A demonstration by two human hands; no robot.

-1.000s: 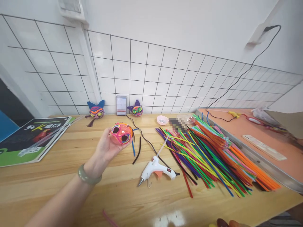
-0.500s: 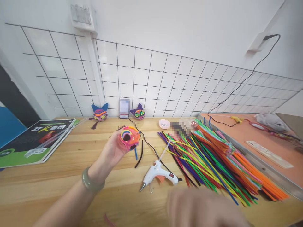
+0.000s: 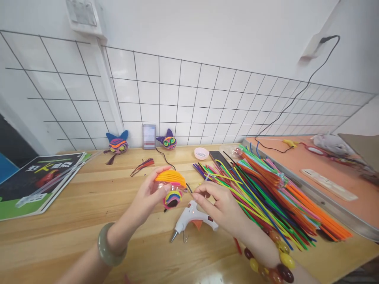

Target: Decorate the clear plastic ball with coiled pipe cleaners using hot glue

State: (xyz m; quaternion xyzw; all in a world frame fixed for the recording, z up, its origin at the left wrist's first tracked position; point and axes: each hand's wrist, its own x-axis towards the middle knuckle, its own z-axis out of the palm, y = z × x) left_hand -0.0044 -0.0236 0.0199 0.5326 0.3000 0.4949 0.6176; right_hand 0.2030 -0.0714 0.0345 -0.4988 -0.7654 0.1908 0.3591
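My left hand [image 3: 151,191] is closed round a clear plastic ball [image 3: 171,179] trimmed with pipe cleaners. Orange rows cover its top, and a ringed eye with a dark centre shows lower down. Just right of the ball, my right hand [image 3: 214,199] has thumb and forefinger pinched together. A thin dark line runs at those fingertips; whether it is held or is the cable behind, I cannot tell. Below both hands lies a white glue gun [image 3: 194,217], nozzle to the lower left and a small light glowing on it.
Loose pipe cleaners [image 3: 266,197] spread over the right side. At the back stand two decorated balls with ears, one blue-eared [image 3: 117,144], one purple-eared [image 3: 168,140], and a propped phone [image 3: 149,137]. Behind the pile are a pink dish [image 3: 201,153] and a dark phone [image 3: 219,159]. A magazine [image 3: 44,177] lies left.
My right hand has come up from the bottom edge to beside the ball. The ball has been turned, so its orange rows now face up. The view has shifted slightly.
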